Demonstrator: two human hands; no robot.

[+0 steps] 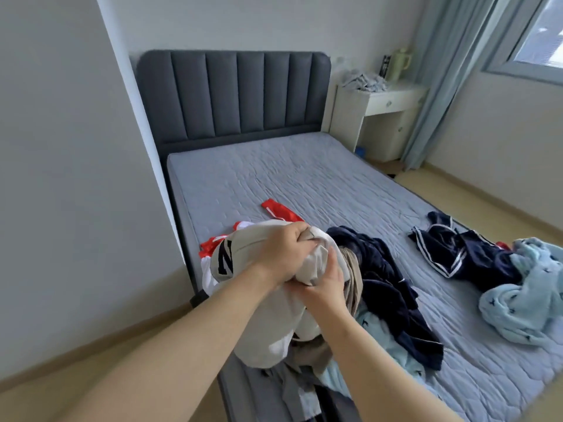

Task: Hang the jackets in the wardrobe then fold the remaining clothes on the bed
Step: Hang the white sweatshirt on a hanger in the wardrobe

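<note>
Left grip (286, 254) is clenching a bunched handful of the white jacket (271, 330), fingers curled over the cloth, and the right grip (324, 287) is pinching the same bundle from just below, the two touching. The jacket is hanging between them above the near left corner of the bed (304, 178), while its red sleeve (280, 211) is trailing on the mattress behind.

It is looking soft and light, so it should be lifting easily, but it will probably be drooping and twisting wherever it is not supported. Taking hold at the collar or both shoulders, rather than mid-body as now, would likely be letting it fall open for a hanger.

A beige garment (353, 269) and a navy garment (393, 287) are lying just beside the bundle and may be getting dragged along. A navy striped garment (457, 254) and a pale blue fleece (524, 300) are waiting further right on the bed. No wardrobe is showing.
</note>
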